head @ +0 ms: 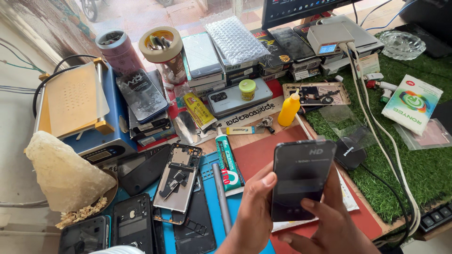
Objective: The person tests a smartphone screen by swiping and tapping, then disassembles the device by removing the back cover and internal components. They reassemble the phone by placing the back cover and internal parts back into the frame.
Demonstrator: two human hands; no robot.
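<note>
Dark glossy rectangular screen panel (301, 181), rounded corners, upright and slightly tilted, held above the red mat

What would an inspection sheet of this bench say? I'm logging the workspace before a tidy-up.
Surface: wooden bench with red mat, blue mat and green turf.
Job's things: dark screen panel, upright, in both hands.
Clutter: opened phones, glue tube, yellow bottle, stacked boxes, blue heating machine.
Grips: left hand holds the panel's left edge; right hand its lower right.
Cables: white cables across the turf.
Surroundings: monitor, glass ashtray.
</note>
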